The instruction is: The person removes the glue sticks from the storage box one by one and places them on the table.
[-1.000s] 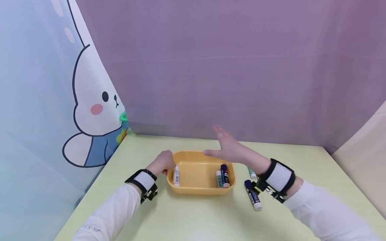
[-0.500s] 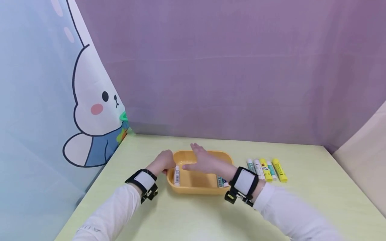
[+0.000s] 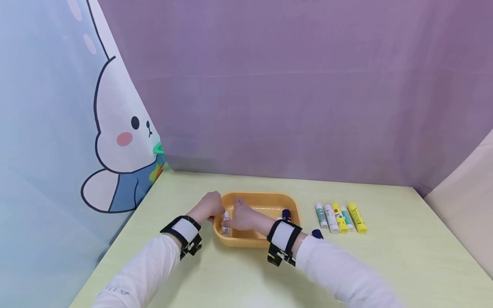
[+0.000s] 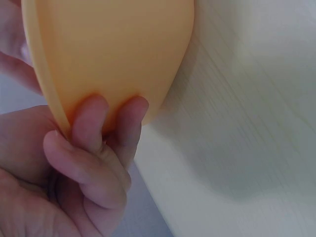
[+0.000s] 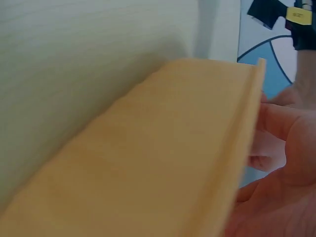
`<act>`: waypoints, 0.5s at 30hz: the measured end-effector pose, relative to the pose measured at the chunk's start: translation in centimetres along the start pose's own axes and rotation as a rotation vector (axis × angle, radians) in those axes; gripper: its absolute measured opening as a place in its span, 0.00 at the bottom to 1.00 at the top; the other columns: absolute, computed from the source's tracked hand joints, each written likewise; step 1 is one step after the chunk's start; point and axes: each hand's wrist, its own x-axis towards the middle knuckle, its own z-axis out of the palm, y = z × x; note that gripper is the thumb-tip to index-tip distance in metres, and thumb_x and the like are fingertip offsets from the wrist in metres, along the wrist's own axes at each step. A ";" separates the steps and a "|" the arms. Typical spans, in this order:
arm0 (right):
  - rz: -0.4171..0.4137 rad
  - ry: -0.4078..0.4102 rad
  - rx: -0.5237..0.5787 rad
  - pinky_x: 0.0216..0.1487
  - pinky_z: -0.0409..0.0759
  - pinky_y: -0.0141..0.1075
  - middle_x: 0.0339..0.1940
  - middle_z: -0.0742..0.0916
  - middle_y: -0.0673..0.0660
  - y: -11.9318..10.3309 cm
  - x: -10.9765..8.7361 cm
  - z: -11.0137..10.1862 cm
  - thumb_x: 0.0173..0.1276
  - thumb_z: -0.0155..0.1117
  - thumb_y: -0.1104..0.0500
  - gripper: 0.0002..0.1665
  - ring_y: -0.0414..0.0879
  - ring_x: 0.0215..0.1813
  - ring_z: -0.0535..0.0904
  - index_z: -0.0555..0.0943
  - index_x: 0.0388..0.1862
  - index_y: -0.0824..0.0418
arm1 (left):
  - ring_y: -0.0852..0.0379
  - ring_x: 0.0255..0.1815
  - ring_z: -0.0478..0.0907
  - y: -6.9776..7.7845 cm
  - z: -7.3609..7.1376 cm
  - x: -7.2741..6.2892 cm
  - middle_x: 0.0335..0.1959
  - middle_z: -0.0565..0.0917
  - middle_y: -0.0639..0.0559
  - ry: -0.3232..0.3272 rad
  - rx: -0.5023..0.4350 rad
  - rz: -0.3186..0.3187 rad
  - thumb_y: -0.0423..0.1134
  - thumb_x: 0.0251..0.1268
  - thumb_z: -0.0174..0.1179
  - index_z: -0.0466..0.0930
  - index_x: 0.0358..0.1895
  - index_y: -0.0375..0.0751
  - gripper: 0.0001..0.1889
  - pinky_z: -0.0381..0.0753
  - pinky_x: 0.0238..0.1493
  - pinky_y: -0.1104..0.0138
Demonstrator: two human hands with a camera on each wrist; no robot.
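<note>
A yellow-orange plastic tray (image 3: 262, 243) stands on the table. My left hand (image 3: 209, 206) grips its left rim; in the left wrist view, the curled fingers (image 4: 90, 123) press against the tray's outer wall. My right hand (image 3: 246, 217) is inside the tray, thumb spread from the fingers. Its thumb crosses in front of a white glue stick (image 3: 226, 231) lying along the left wall, and whether they touch I cannot tell. At the tray's right end a dark blue glue stick (image 3: 286, 214) is partly hidden by the right wrist. The tray wall (image 5: 148, 148) fills much of the right wrist view.
Right of the tray, several glue sticks lie in a row, among them a green-and-white one (image 3: 321, 216), a white one (image 3: 331, 218) and a yellow one (image 3: 357, 217). Another dark blue cap (image 3: 317, 234) shows past the right sleeve. A purple curtain (image 3: 292, 94) hangs behind the table.
My right hand has moved left and down, from above the tray's right side to the white glue stick at its left end. The left hand has stayed on the rim.
</note>
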 end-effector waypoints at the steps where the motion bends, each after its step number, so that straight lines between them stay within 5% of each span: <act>1: 0.005 0.004 0.004 0.73 0.55 0.45 0.75 0.52 0.69 -0.1 0.1 0.2 0.65 0.60 0.43 0.54 0.58 0.75 0.49 0.46 0.73 0.74 | 0.58 0.07 0.71 0.0 0.0 -0.1 0.18 0.78 0.44 0.001 0.003 0.002 0.26 0.56 0.54 0.73 0.34 0.29 0.04 0.71 0.08 0.72; 7: 0.052 0.023 0.023 0.70 0.61 0.50 0.76 0.51 0.66 -0.4 0.9 1.6 0.63 0.61 0.44 0.55 0.65 0.72 0.55 0.45 0.73 0.71 | 0.58 0.07 0.71 0.1 -0.1 0.0 0.20 0.78 0.44 0.003 0.017 -0.001 0.27 0.56 0.55 0.72 0.31 0.31 0.02 0.70 0.08 0.72; 15: 0.065 0.041 -0.068 0.71 0.57 0.49 0.73 0.59 0.67 -0.7 1.7 2.4 0.62 0.60 0.49 0.46 0.61 0.72 0.54 0.56 0.70 0.73 | 0.58 0.08 0.71 0.0 0.1 0.5 0.20 0.78 0.44 -0.005 0.043 -0.023 0.29 0.58 0.55 0.73 0.33 0.31 0.03 0.71 0.08 0.71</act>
